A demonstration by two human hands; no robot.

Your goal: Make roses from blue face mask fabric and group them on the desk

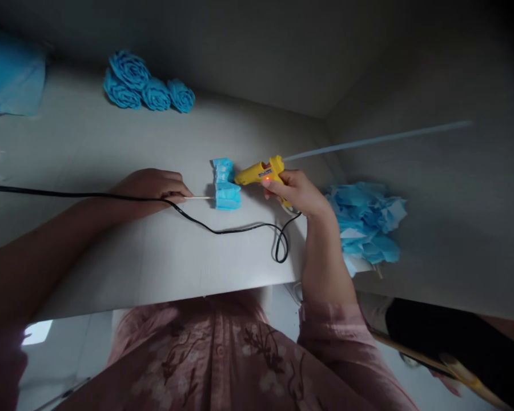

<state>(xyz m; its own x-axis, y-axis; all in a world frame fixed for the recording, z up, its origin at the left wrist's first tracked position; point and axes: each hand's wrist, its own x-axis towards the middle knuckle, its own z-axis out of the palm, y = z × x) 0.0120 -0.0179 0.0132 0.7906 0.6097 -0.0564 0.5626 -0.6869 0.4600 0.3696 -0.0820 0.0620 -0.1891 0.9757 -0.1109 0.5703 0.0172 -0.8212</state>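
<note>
A thin stick [199,197] is pinched in my left hand [158,188], pointing right. At its far end is a light blue pleated paper piece [228,196], partly rolled, with a strip stretching away from me. My right hand [297,191] grips a yellow glue gun [257,172] with a lit red light. The gun's nozzle is at the right side of the blue paper; whether it touches cannot be told. A long translucent glue stick [377,140] sticks out of the gun's back.
Several blue paper roses [149,85] lie at the back left, beside a blue sheet [12,74] at the far left. Crumpled blue paper [366,220] is piled right of my right arm. A black cord [223,232] crosses my left wrist. Another person's arm shows at lower right.
</note>
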